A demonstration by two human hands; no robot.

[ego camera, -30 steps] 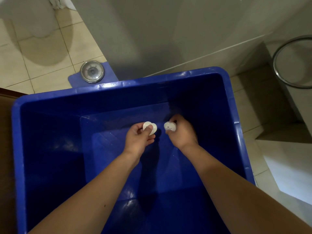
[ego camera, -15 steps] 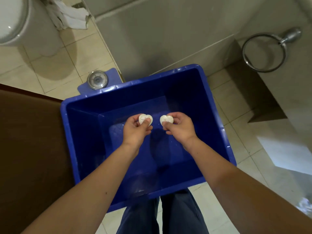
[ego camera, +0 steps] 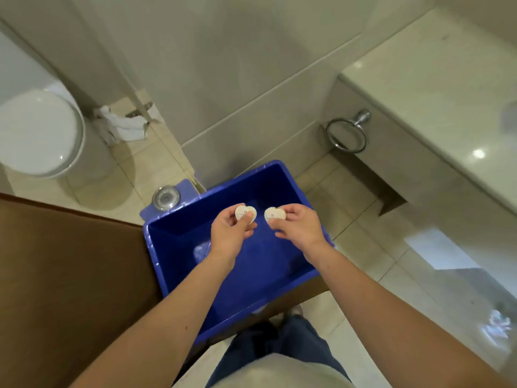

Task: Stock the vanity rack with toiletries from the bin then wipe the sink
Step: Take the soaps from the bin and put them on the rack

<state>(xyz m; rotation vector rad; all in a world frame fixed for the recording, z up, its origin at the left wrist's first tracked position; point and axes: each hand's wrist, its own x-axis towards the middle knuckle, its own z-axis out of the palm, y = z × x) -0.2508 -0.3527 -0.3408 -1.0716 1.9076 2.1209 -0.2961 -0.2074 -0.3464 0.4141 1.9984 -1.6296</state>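
A deep blue plastic bin (ego camera: 179,264) stands on the floor below me, its inside nearly bare. My left hand (ego camera: 229,233) pinches a small white heart-shaped soap (ego camera: 245,213) between thumb and fingers, held above the bin. My right hand (ego camera: 299,225) pinches a second white heart-shaped soap (ego camera: 274,215) the same way, close beside the first. The pale stone vanity counter (ego camera: 436,88) runs along the right. Neither the rack nor the sink basin is in sight.
A brown wooden surface (ego camera: 70,275) lies left of the bin. A white toilet (ego camera: 36,133) and crumpled white towels (ego camera: 123,126) sit at the far left. A chrome towel ring (ego camera: 347,134) hangs under the counter. A round metal floor drain (ego camera: 166,198) lies behind the bin.
Both hands have risen out of the bin with the two heart soaps. My view has pulled back and up, so the bin looks smaller and the counter and toilet show.
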